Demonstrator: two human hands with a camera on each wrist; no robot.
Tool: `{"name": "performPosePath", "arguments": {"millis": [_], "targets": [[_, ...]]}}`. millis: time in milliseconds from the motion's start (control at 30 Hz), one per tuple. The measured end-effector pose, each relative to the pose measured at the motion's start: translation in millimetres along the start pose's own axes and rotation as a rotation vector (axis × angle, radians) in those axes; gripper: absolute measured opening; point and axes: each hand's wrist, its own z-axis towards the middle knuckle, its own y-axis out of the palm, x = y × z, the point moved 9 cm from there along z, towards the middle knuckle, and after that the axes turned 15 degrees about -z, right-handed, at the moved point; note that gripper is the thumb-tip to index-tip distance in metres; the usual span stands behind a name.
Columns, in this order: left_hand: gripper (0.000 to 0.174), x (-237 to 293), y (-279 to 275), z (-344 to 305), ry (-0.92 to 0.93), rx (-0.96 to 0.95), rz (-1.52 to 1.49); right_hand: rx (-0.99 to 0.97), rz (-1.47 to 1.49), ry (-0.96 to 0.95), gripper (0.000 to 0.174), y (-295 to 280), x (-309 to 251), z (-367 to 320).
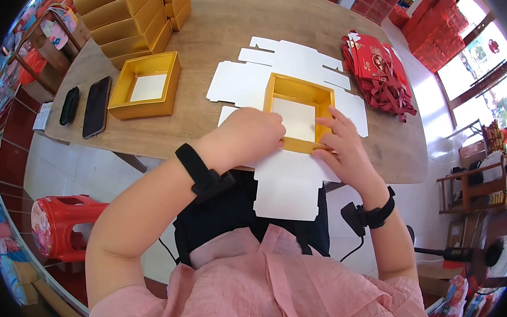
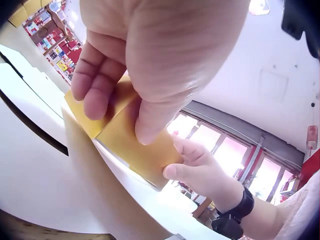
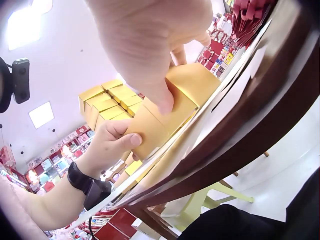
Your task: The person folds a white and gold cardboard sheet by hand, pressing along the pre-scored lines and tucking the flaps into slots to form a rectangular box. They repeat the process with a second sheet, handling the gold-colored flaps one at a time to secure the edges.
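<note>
An open gold box tray [image 1: 297,114] with a white inside sits on flat white card blanks [image 1: 285,183] at the table's near edge. My left hand [image 1: 250,136] grips the tray's near left corner, fingers curled over the rim and thumb on the outer wall [image 2: 131,145]. My right hand [image 1: 340,145] holds the near right corner, thumb pressed on the gold wall [image 3: 165,117] and fingers over the rim. In the left wrist view the right hand's thumb [image 2: 175,171] touches the wall's far end. The left hand [image 3: 112,142] shows in the right wrist view at the other end.
A second gold tray [image 1: 143,86] lies to the left, beside two dark phones [image 1: 96,106]. Stacked gold boxes [image 1: 126,19] stand at the back left. Red bags [image 1: 380,71] are piled on the right. A red stool [image 1: 62,224] stands below the wooden table [image 1: 208,31].
</note>
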Motion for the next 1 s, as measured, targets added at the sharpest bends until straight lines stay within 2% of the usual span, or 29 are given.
{"name": "performPosePath", "arguments": {"millis": [133, 267, 333, 367, 433, 633, 767, 833, 867, 933, 967, 1000], "targets": [[0.019, 0.4, 8.8, -3.8, 0.046, 0.048, 0.009, -0.073, -0.186, -0.047, 0.019, 7.0, -6.0, -1.3], [0.018, 1.3, 8.2, -6.5, 0.057, 0.090, 0.025, -0.114, -0.176, -0.002, 0.026, 2.9, -3.5, -6.5], [0.018, 1.3, 8.9, -7.0, 0.048, 0.085, 0.013, -0.106, -0.024, -0.009, 0.047, -4.0, -8.3, -10.2], [0.018, 1.2, 8.0, -7.4, 0.047, 0.096, 0.022, -0.110, -0.020, 0.005, 0.047, -6.6, -7.5, -13.2], [0.018, 1.8, 8.6, -8.0, 0.049, 0.093, 0.026, -0.161, -0.025, -0.037, 0.071, -6.5, -11.0, -20.5], [0.018, 0.5, 8.8, -7.5, 0.030, 0.110, -0.002, -0.224, -0.102, -0.080, 0.091, -0.9, -15.7, -37.5], [0.019, 2.2, 5.6, -8.1, 0.034, 0.127, -0.013, -0.150, -0.109, -0.103, 0.093, 4.2, -11.0, -35.8], [0.019, 1.6, 4.2, -9.0, 0.042, 0.137, -0.023, -0.006, 0.024, -0.094, 0.090, -3.2, -4.8, -35.3], [0.019, 1.3, 4.5, -9.0, 0.044, 0.140, -0.024, -0.009, 0.030, -0.094, 0.090, 0.2, -4.5, -33.8], [0.019, 1.4, 4.4, -8.8, 0.045, 0.135, -0.026, 0.115, -0.041, -0.069, 0.075, -4.9, -3.7, -31.3], [0.020, 1.2, 4.5, -8.1, 0.042, 0.117, -0.031, 0.114, -0.037, -0.064, 0.075, -3.2, -5.1, -28.5], [0.020, 1.0, 4.6, -7.3, 0.039, 0.098, -0.036, 0.123, -0.106, -0.075, 0.068, -2.8, -9.0, -25.1]]}}
